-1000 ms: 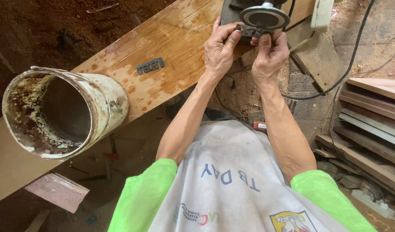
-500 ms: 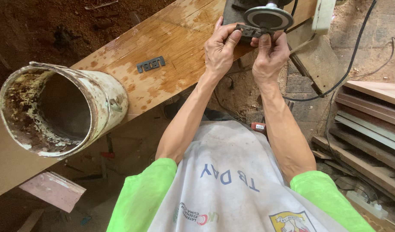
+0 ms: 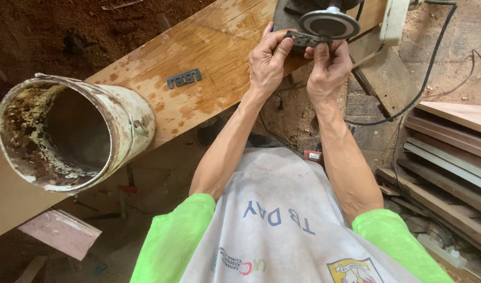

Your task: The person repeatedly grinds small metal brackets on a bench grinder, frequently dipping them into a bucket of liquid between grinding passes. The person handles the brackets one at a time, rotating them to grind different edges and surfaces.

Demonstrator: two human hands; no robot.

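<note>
1. Your left hand [image 3: 267, 63] grips one end of a small flat metal plate [image 3: 302, 39]; the thumb lies on top and the fingers [image 3: 269, 32] are clamped around its edge.
2. Your right hand [image 3: 328, 71] holds the other end of the same plate, fingers pinched tight on it.
3. The plate sits just under the round grinding disc [image 3: 329, 23] at the top of the view. Whether plate and disc touch cannot be told.
4. A second metal plate [image 3: 184, 78], dark and notched, lies flat on the wooden surface [image 3: 209, 47], well apart from your hands, to their left.
5. A rusty, paint-stained metal bucket [image 3: 67, 133] lies on its side at the left end of the surface, its open mouth facing the camera.
6. A black cable [image 3: 429, 78] runs down past the right side of the disc toward the floor.
7. Stacked wooden boards [image 3: 450, 157] lie at the right edge of the view.
</note>
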